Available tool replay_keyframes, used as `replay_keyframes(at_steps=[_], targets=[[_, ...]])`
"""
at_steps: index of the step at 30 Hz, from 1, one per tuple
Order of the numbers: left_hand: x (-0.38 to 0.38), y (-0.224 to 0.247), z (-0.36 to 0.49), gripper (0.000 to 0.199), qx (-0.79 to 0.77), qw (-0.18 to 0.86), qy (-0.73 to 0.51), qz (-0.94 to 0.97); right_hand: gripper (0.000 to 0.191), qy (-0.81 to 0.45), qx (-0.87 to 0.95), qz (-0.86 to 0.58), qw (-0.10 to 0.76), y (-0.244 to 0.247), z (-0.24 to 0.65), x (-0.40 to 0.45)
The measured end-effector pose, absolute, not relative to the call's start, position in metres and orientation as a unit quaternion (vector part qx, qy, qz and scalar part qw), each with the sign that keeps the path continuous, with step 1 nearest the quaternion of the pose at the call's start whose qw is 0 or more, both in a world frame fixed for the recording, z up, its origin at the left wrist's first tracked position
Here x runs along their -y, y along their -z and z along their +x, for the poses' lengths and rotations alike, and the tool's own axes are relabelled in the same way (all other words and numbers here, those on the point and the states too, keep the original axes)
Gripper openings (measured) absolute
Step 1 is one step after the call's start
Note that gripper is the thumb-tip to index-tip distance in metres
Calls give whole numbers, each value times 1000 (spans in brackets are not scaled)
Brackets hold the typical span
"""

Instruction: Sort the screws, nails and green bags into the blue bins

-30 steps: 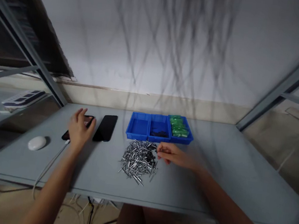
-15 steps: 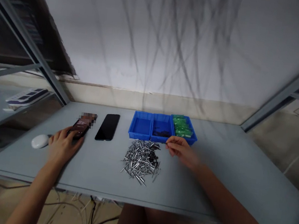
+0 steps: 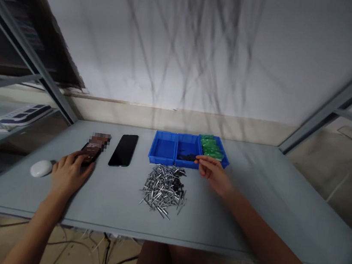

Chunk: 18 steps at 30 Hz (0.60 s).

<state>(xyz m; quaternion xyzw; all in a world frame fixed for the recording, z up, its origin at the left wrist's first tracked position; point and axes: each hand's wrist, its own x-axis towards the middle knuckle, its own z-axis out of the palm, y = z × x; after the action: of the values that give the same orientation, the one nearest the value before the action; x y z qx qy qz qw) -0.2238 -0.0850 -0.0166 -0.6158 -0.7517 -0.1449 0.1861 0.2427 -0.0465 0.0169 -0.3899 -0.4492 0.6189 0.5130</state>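
Observation:
My left hand lies flat with its fingers spread, some of them over the lower end of a phone with a lit screen. At the front rim of the middle blue bin, my right hand has thumb and index finger pinched together; what they hold, if anything, is too small to make out. Small dark pieces lie in that bin. In front of the bins is a pile of thin silver metal pins, with some dark pieces at its right side.
The left blue bin joins the middle one, and the right bin holds green packets. A black phone lies left of the pile. A white mouse is beside my left hand. Metal posts flank the table.
My right hand has moved slightly up, bringing its pinched fingertips over the middle bin's front edge. The left hand stays by the lit phone. The whole view has shifted a little.

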Motion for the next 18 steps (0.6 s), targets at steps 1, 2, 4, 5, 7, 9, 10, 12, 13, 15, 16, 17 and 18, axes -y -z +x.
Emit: replay_keyframes(at_steps=[1,2,4,5,7,9,10,12,13,15,16,17,18], targets=[[85,17,-224,42,754,185,150,-612,23,-618,450,-391,512,-17,242,47],[85,17,-224,41,755,182,154,-611,23,-619,451,-390,512,-17,242,47],[85,17,-224,42,753,171,159,-615,22,-618,454,-388,511,-16,242,47],[85,17,-224,41,755,165,160,-614,22,-617,457,-389,509,-15,242,47],[85,17,-224,39,762,159,160,-608,22,-611,464,-395,506,-14,242,46],[85,16,-224,38,763,160,153,-608,22,-605,468,-402,503,-14,241,46],[85,15,-223,40,759,162,150,-613,22,-605,468,-402,503,-13,241,46],[85,13,-223,45,748,163,148,-626,22,-606,468,-403,502,-13,241,46],[86,12,-223,46,745,163,149,-630,21,-607,468,-403,500,-12,241,46],[86,11,-222,47,743,163,155,-630,20,-607,468,-404,500,-12,241,46],[87,10,-222,47,743,162,156,-630,19,-605,470,-404,500,-12,241,46],[87,10,-221,46,744,160,157,-630,19,-602,472,-405,501,-11,241,46],[87,9,-221,47,744,158,156,-630,19,-600,473,-405,502,-11,241,46]])
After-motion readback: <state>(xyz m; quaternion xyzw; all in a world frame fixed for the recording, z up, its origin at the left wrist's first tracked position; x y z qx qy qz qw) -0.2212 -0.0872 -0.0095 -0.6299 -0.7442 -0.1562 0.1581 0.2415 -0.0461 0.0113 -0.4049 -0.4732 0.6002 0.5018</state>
